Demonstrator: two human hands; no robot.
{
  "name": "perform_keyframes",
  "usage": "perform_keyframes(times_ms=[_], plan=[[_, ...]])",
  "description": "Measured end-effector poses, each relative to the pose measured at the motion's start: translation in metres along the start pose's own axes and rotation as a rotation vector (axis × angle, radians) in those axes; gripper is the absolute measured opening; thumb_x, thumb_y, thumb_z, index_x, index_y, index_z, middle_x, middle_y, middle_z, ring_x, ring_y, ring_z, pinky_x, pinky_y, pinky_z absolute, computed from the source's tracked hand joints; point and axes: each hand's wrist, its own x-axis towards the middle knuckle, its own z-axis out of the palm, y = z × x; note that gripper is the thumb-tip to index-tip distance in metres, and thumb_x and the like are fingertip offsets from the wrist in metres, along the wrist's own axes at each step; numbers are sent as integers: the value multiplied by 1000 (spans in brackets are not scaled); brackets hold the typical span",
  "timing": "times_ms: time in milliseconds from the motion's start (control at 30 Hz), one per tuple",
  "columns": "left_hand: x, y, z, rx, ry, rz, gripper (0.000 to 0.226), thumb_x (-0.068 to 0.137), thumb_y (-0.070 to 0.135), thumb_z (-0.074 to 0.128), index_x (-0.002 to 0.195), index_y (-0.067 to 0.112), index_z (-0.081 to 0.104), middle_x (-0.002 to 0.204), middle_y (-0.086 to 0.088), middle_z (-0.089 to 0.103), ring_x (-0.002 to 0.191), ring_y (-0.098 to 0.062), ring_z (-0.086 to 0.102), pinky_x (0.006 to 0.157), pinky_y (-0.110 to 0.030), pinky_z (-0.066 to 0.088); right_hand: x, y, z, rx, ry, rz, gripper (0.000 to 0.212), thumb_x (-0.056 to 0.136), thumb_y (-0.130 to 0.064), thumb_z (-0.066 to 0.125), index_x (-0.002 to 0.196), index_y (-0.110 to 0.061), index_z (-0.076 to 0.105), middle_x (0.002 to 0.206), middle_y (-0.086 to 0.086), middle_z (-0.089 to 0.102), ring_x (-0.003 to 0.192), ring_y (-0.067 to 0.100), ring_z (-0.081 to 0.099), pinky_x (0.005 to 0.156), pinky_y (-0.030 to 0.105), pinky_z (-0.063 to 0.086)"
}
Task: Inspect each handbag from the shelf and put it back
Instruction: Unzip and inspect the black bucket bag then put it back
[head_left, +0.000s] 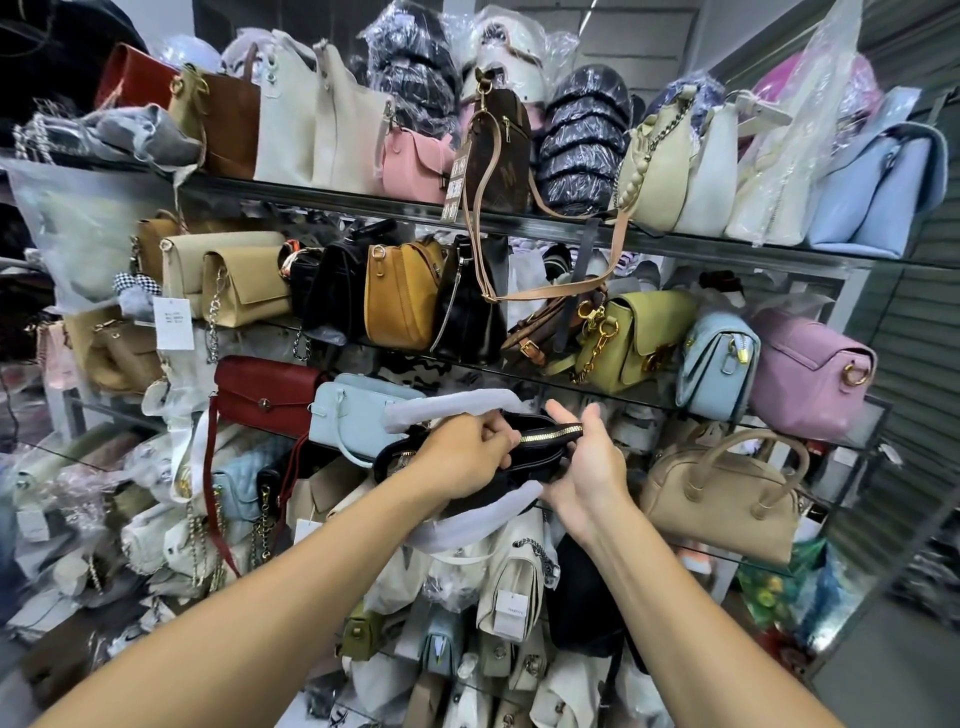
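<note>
A black handbag (524, 467) with a gold zipper and two handles wrapped in white foam is held in front of the shelf, at the third tier. My left hand (465, 457) grips its top edge by the zipper. My right hand (584, 470) holds the bag's right end, thumb over the zipper, fingers beneath it. One wrapped handle (447, 408) arches above the bag, the other (475, 522) hangs below. The bag's lower body is hidden by my hands.
The metal shelf (571, 228) is packed with bags on every tier. A pale blue bag (353, 421) sits left of the held bag and a beige bag (727, 499) right of it. A brown strap (550, 296) dangles from the top tier.
</note>
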Motion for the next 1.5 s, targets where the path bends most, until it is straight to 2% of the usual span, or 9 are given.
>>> perform_keyframes(times_ms=[167,333,400,500,733,933,1067,1300,1500], plan=[[2,10,4,-203,9,-68,19,99,21,63,80,18,62,67,6,65,65,-10,47,77,-27,42,1,2,3,28,-27,25,52,109,-51,32,125,-19,69,102,9,69,89,29,67,86,50,55],[1,21,10,-411,-4,-136,23,100,16,62,77,13,61,68,1,63,47,2,49,49,-11,42,4,7,5,76,-87,27,51,110,-47,32,138,-17,63,76,5,63,62,15,49,78,39,53],[2,23,16,-440,26,-160,26,100,16,62,74,14,61,67,1,63,51,-1,54,52,-17,49,4,8,5,90,-105,18,52,110,-46,31,141,-18,61,82,5,64,67,14,54,85,39,53],[7,23,27,-313,119,-148,31,98,24,63,67,20,63,66,7,67,74,-18,61,82,-39,56,4,8,5,92,-121,12,50,111,-47,29,142,-22,59,96,6,71,86,18,68,79,37,56],[0,28,39,61,201,1,18,101,33,52,88,23,60,97,2,72,105,-24,62,94,-43,48,9,13,1,144,-67,22,49,109,-52,31,134,-28,65,125,9,70,111,24,68,76,37,57],[0,28,41,-46,116,121,20,97,32,57,78,32,62,69,19,66,96,-21,64,95,-52,47,10,14,0,187,-74,-3,46,109,-50,32,128,-27,67,122,7,74,119,27,67,104,45,51],[5,21,42,-126,73,176,13,85,44,54,85,37,65,68,18,67,79,-15,63,93,-59,49,9,16,-1,185,-86,-20,46,109,-49,32,126,-27,68,102,5,80,106,24,70,102,45,50],[9,16,45,-206,87,94,17,77,45,55,77,37,69,60,17,63,60,-10,55,75,-40,44,11,19,1,124,-96,-7,46,109,-53,31,117,-30,71,123,11,74,119,28,67,109,50,47],[10,15,33,-254,27,49,18,96,23,62,88,10,72,60,9,59,58,-10,53,59,-22,46,12,16,-3,100,-124,4,52,108,-55,29,126,-27,68,105,7,76,83,13,75,57,27,57]])
